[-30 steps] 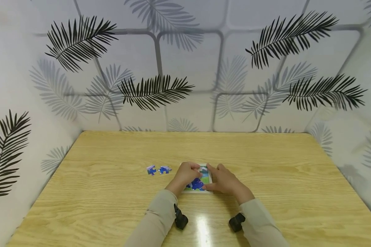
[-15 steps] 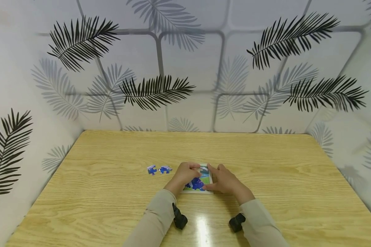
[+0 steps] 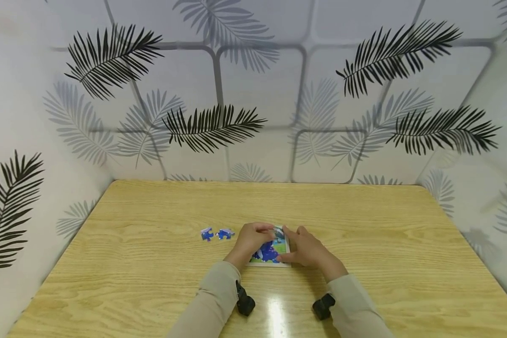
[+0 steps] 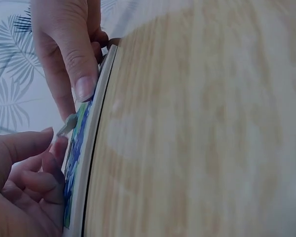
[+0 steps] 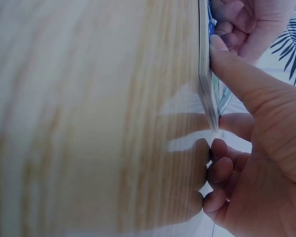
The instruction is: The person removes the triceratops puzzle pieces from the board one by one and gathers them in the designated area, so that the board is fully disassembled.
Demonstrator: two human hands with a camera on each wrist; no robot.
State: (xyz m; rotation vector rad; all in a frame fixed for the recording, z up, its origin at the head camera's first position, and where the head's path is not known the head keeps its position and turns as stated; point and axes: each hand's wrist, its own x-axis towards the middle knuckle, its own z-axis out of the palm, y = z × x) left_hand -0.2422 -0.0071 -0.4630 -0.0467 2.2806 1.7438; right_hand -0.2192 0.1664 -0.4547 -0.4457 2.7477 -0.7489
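Observation:
A small jigsaw puzzle in a white-edged tray (image 3: 270, 265) lies in front of me, its picture showing blue, green and purple. My left hand (image 3: 248, 241) is over its left part. In the left wrist view, the left thumb and fingertips pinch a thin greenish puzzle piece (image 4: 68, 124), tilted up from the picture. My right hand (image 3: 307, 247) grips the tray's right side, thumb on the near right part and index finger at the far right corner. The right hand's other fingers are curled beside the tray. The hands cover much of the picture.
Two loose blue-and-lilac puzzle pieces, a left one (image 3: 207, 234) and a right one (image 3: 225, 234), lie left of the tray on the wooden table (image 3: 152, 272). A leaf-patterned wall (image 3: 257, 150) stands behind the table. Each wrist wears a black camera.
My left thumb and fingertips have lifted very slightly over the picture. The right hand keeps its hold on the tray, and the two loose pieces have stayed in place.

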